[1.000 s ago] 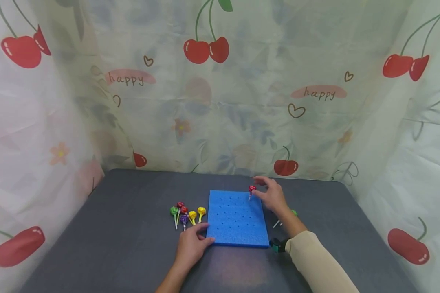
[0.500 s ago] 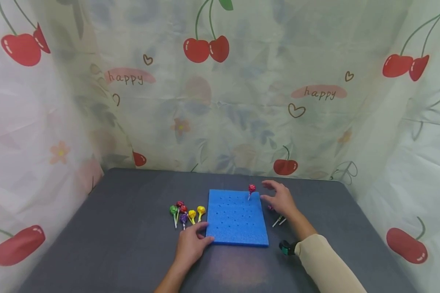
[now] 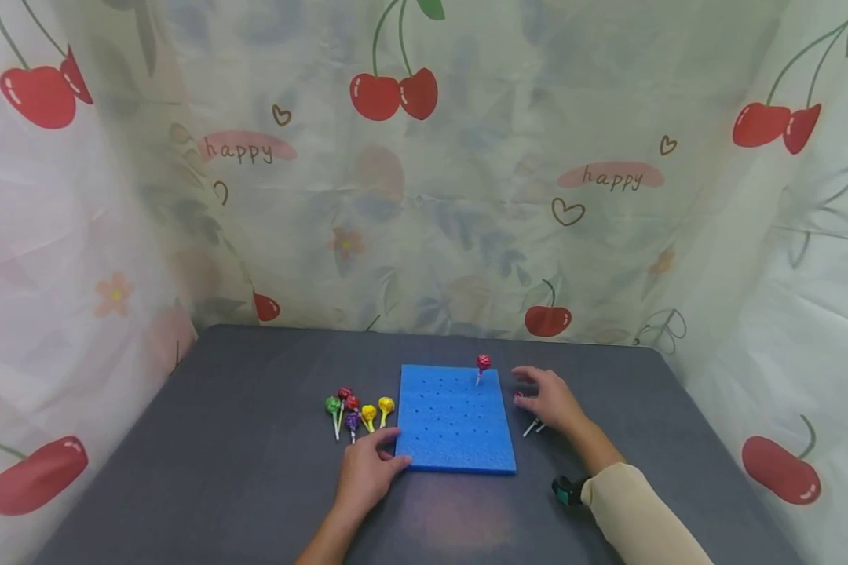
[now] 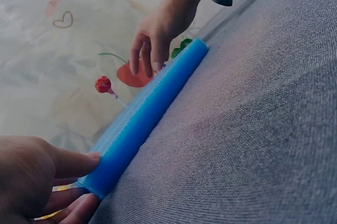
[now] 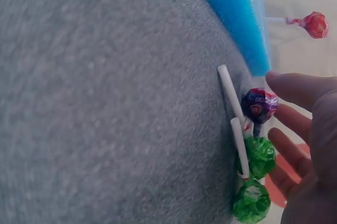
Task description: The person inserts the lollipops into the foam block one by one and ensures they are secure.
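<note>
A blue foam board [image 3: 455, 451] with rows of small holes lies on the table. In the head view, one red lollipop [image 3: 484, 362] stands upright by its stick near the board's far right corner. My left hand [image 3: 367, 473] grips the board's near left edge between thumb and fingers. Beyond the board's right side, my right hand [image 3: 554, 402] hovers with parted, loosely bent fingers, holding nothing. The right wrist view shows a purple lollipop [image 5: 260, 105] and two green lollipops [image 5: 253, 203] lying close to those fingers. In the head view that hand mostly hides them.
Left of the board lies a loose group of lollipops: green [image 3: 333, 405], purple [image 3: 352, 422], yellow [image 3: 385, 405] and red. The dark grey table [image 3: 254, 471] ends at a cherry-printed curtain [image 3: 459, 235] behind and on both sides. A dark band [image 3: 568, 491] circles the right wrist.
My right hand has let go of the red lollipop, which stays upright in the board. It has moved right and nearer, over the lollipops there. My left hand has stayed at the board.
</note>
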Demonstrator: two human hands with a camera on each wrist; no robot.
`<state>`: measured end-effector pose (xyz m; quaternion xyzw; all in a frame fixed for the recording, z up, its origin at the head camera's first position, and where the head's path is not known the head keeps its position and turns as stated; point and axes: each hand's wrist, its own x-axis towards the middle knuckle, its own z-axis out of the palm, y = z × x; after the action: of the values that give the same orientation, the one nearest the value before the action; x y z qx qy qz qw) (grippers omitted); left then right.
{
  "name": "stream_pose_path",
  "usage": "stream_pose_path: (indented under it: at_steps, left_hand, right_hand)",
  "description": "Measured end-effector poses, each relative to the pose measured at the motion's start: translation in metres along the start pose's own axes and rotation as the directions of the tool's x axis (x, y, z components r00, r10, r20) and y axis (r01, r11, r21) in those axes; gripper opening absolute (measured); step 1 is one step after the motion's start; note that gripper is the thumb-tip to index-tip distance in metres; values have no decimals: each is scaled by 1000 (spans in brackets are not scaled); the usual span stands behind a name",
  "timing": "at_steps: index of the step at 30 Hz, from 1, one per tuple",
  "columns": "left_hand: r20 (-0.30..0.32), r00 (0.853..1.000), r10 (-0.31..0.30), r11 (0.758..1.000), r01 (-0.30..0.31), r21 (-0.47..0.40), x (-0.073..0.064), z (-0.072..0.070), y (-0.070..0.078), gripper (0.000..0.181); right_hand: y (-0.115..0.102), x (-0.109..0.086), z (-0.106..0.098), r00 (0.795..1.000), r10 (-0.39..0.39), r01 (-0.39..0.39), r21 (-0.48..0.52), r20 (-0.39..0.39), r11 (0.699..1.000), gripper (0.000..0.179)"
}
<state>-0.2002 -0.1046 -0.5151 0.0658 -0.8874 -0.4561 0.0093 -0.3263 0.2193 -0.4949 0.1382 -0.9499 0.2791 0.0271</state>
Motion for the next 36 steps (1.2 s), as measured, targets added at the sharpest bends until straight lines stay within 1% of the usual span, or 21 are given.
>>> stream_pose_path:
  at_steps: [8, 12, 16, 23, 26, 36]
  left_hand:
    - [-8, 1000, 17, 1000, -17, -3, 0, 0, -1, 43]
    - [0, 1000, 14, 1000, -14, -4, -1, -1, -1, 43]
    - [3, 1000, 13, 1000, -13, -5, -1, 0, -1, 43]
    - [2, 1000, 12, 1000, -12, -5, -1, 0, 0, 43]
    - [4, 1000, 13, 1000, -13, -4, -1, -1, 0, 43]
    - [4, 1000, 27, 1000, -27, -3, -1, -1, -1, 43]
  right_hand:
    - [3, -2, 1, 998, 14, -10, -66, 61, 998, 50]
    - [7, -2, 2, 996, 16, -9, -91, 85, 996, 44]
    - [8, -3, 3, 996, 13, -2, -115, 91, 993, 39]
    - [6, -5, 4, 997, -3, 14, -137, 78, 990, 31]
    - [6, -5, 4, 997, -23, 32, -144, 67, 989, 30]
    - [-1, -5, 3, 999, -31, 30, -56, -19, 998, 31]
